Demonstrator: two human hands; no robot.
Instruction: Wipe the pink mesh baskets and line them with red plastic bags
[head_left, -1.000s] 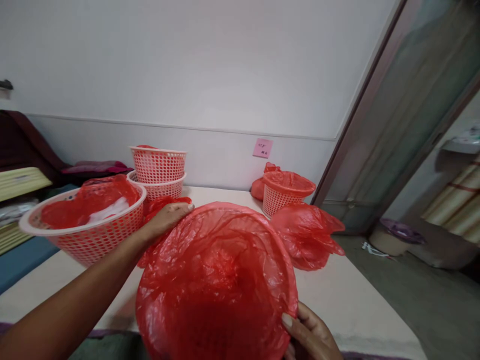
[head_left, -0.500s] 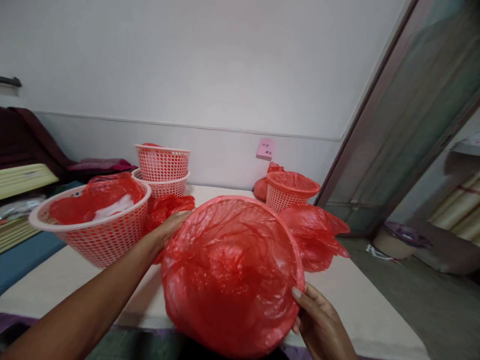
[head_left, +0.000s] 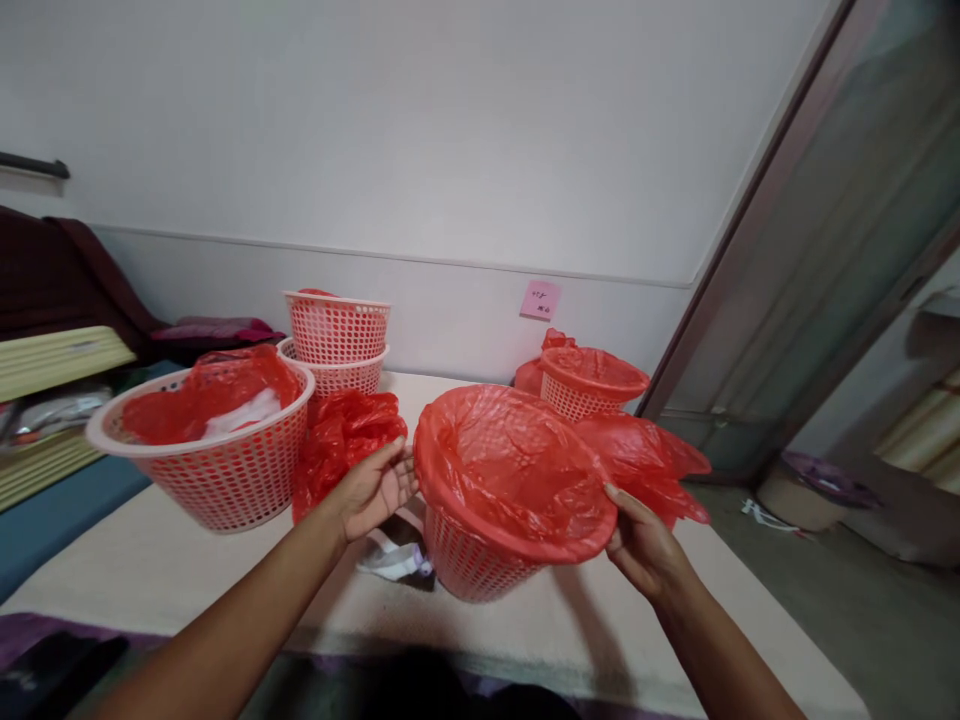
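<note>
So, the right hand [head_left: 649,550] grips the rim of a mesh basket [head_left: 476,560] lined with a red bag [head_left: 517,455]; the left hand [head_left: 375,492] is open on the other side, whether touching the rim I cannot tell. The mesh basket tilts near the front edge of the tabletop [head_left: 720,625]. A bigger basket [head_left: 225,487] stands by the left edge, stacked baskets [head_left: 341,332] at the back edge

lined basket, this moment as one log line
lined basket: red bag over rim | right hand: holding rim | left hand: open, beside rim | crumpled red plastic: left of basket
</note>
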